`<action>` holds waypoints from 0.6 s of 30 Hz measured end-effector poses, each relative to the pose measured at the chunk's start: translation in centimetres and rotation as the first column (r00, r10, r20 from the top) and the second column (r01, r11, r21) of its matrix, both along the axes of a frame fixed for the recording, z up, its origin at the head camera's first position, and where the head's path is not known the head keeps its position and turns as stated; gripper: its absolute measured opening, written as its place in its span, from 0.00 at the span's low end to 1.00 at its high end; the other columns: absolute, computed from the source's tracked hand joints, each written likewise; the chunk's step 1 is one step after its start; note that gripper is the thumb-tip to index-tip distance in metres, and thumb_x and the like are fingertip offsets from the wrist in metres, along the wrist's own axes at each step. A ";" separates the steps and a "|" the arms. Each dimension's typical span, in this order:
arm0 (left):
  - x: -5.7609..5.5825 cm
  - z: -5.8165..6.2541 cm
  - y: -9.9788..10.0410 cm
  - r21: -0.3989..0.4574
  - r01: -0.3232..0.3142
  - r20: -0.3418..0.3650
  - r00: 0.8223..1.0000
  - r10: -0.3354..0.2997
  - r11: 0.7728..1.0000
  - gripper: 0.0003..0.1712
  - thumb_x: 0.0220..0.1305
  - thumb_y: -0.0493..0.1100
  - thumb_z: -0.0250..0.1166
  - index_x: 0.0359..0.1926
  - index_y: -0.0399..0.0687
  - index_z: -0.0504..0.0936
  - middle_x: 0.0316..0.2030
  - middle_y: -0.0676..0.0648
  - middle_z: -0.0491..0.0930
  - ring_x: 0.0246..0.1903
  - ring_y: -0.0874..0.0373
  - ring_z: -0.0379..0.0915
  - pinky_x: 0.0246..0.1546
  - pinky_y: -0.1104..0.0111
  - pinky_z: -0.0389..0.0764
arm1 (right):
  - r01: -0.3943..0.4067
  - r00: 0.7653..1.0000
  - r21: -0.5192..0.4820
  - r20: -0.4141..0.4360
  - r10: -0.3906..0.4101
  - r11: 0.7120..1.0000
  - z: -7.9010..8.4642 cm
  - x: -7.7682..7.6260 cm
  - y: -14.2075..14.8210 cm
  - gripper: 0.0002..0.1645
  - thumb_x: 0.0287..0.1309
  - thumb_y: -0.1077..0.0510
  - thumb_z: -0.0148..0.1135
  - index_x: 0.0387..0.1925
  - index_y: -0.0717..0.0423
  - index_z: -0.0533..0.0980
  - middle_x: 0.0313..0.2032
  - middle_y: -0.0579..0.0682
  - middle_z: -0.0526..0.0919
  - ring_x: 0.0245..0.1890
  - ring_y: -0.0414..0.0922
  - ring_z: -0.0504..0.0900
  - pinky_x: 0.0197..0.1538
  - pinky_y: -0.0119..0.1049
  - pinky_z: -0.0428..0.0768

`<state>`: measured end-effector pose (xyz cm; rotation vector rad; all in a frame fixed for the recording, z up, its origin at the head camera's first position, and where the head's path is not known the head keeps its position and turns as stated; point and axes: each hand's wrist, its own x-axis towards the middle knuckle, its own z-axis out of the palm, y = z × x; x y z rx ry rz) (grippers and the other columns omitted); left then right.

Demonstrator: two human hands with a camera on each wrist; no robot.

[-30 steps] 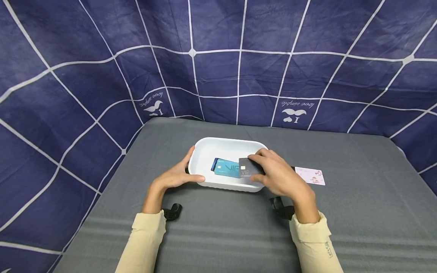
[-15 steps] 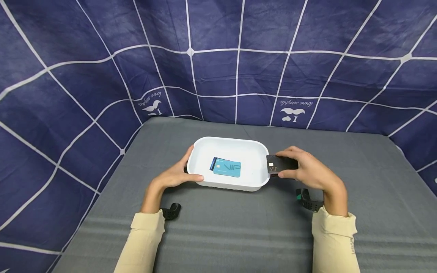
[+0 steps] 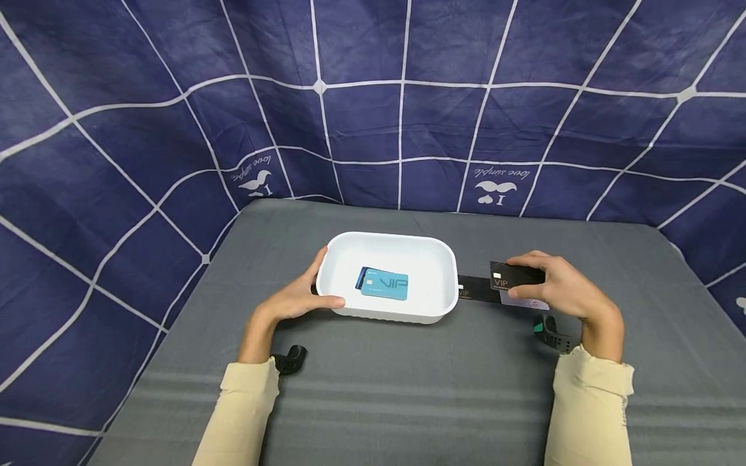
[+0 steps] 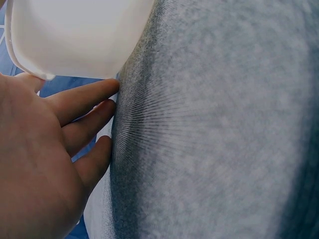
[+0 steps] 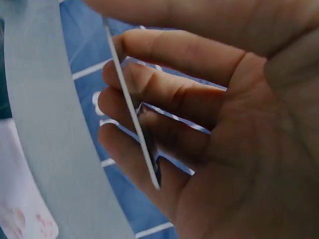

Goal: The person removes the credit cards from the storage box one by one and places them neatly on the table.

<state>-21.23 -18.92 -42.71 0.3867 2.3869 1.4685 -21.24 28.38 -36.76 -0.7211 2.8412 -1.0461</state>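
A white plastic tray (image 3: 386, 312) stands on the grey surface, with a teal VIP card (image 3: 386, 285) lying on a darker blue card (image 3: 361, 278) inside. My left hand (image 3: 291, 296) grips the tray's left end, thumb along the near rim and index finger on the far corner. In the left wrist view, the other fingers reach past the tray. My right hand (image 3: 562, 285) pinches a black VIP card (image 3: 513, 276) between thumb and fingers, right of the tray. Beneath it, a pink card (image 3: 527, 303) shows partly; another black VIP card (image 3: 480, 289) lies beside the tray wall.
The grey cloth-covered surface (image 3: 408, 388) extends around the tray. A blue curtain (image 3: 361, 123) with white grid lines hangs behind and to the left. Black wrist straps (image 3: 289, 360) sit at both cuffs.
My right hand has lifted the black VIP card from the tray and carried it right, over the pink card. The left hand stays on the tray. The teal card is now fully uncovered.
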 end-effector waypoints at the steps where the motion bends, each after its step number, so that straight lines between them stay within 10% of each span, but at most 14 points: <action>1: 0.0 0.0 0.0 -0.001 0.000 0.000 1.000 0.000 1.000 0.69 0.54 0.53 0.75 0.78 0.62 0.29 0.77 0.45 0.35 0.73 0.47 0.37 0.68 0.45 0.44 | 0.012 1.000 0.007 0.003 -0.012 1.000 -0.2 0.0 0.4 0.28 0.52 0.58 0.75 0.55 0.63 0.79 0.47 0.53 0.82 0.48 0.44 0.73 0.49 0.25 0.66; 18: 0.1 0.1 0.2 -0.015 0.000 -0.015 1.000 0.000 1.000 0.69 0.54 0.53 0.75 0.78 0.63 0.30 0.77 0.45 0.36 0.73 0.47 0.38 0.68 0.45 0.44 | 0.105 0.990 0.069 0.088 -0.111 0.992 -3.5 -1.0 4.2 0.31 0.55 0.56 0.73 0.57 0.70 0.76 0.51 0.67 0.77 0.47 0.56 0.73 0.45 0.34 0.68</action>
